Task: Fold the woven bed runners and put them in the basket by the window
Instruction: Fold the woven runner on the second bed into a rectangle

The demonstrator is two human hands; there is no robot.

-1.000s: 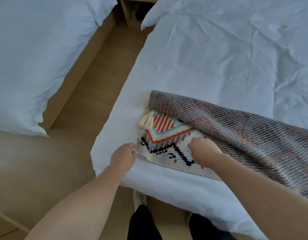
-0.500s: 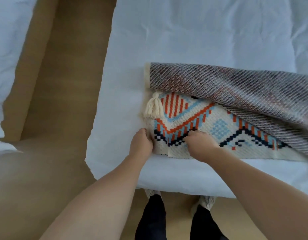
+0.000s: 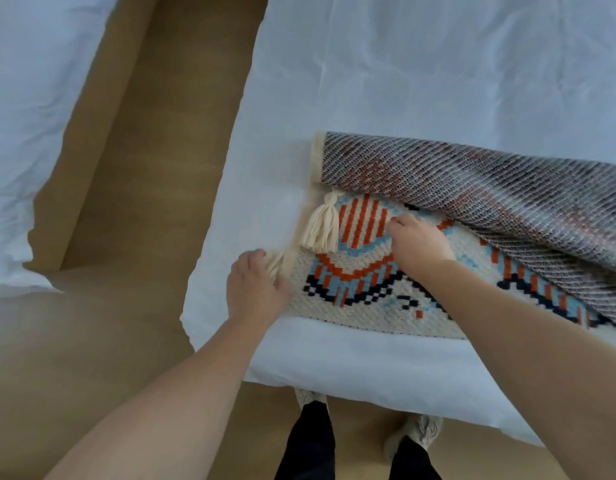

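A woven bed runner lies across the foot of the white bed, cream with orange, light blue and black patterns and cream tassels. Its far long edge is folded over toward me, showing the grey-brown striped underside. My left hand rests on the runner's left end at the near corner tassel, fingers curled on the fabric. My right hand presses on the patterned face just below the folded flap, fingers bent. No basket is in view.
A second white bed stands at the left, with a strip of wooden floor between the beds. My feet stand at the bed's foot edge.
The view has dropped closer over the runner. My right hand has moved up from the near edge toward the fold, and my left hand has slid to the corner tassel at the left end.
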